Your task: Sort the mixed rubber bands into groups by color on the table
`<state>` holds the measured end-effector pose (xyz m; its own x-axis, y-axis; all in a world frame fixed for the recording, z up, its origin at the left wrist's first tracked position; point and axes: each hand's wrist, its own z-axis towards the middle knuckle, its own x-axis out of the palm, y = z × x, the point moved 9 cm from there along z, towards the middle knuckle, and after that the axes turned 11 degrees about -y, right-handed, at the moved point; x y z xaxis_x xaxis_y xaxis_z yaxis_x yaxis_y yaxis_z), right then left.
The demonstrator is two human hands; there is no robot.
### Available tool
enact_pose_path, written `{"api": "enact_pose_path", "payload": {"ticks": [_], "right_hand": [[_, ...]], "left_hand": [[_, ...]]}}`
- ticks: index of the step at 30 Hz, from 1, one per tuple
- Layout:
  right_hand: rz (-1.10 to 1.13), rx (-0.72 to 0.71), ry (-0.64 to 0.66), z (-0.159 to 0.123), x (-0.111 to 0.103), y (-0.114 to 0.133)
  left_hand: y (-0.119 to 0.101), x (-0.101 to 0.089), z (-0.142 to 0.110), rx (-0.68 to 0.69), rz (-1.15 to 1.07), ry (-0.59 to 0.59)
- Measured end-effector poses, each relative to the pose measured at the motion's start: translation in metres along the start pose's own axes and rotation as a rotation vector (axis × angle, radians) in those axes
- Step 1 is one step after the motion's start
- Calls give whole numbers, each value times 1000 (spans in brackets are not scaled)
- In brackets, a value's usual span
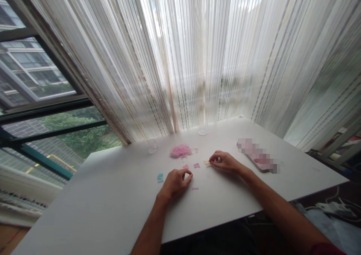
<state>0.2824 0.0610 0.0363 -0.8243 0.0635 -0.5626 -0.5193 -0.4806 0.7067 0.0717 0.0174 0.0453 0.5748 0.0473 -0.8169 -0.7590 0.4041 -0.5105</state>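
A loose pile of thin pink and mixed-colour strands, which look like small elastic bands (180, 151), lies near the middle of the white table (118, 195). Around it sit small separate groups: teal bands (160, 178), pink bands (185, 166), purple bands (196, 165) and pale yellow bands (207, 162). My right hand (224, 161) has its fingertips closed at the yellow group, touching it. My left hand (176, 183) rests low over the table between the teal and purple groups, thumb and forefinger pinched; anything between them is too small to make out. A few purple bands (195, 188) lie just right of it.
A clear round container (152, 146) stands at the back left, with a clear round lid (202, 132) farther right. A long phone-like object (255, 155), partly pixelated, lies on the right. Sheer curtains (197, 59) hang behind the table; cables (335, 208) show below its right edge.
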Motion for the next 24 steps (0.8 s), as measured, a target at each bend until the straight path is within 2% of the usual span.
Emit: {"api": "enact_pose_path", "payload": {"ticks": [8, 13, 16, 19, 21, 24], "right_hand": [[-10, 16, 12, -1, 1, -1], [-15, -17, -31, 0, -3, 3], [-20, -51, -74, 1, -6, 9], [-18, -85, -111, 2, -10, 16], [-15, -100, -127, 1, -11, 20], [-7, -124, -136, 0, -8, 25]], "left_hand": [[0, 1, 0, 2, 1, 1], [-1, 0, 0, 0, -30, 12], [-4, 1, -3, 19, -120, 77], [-4, 6, -8, -11, -191, 200], [-2, 8, -11, -51, -200, 271], [0, 10, -13, -88, -170, 313]]}}
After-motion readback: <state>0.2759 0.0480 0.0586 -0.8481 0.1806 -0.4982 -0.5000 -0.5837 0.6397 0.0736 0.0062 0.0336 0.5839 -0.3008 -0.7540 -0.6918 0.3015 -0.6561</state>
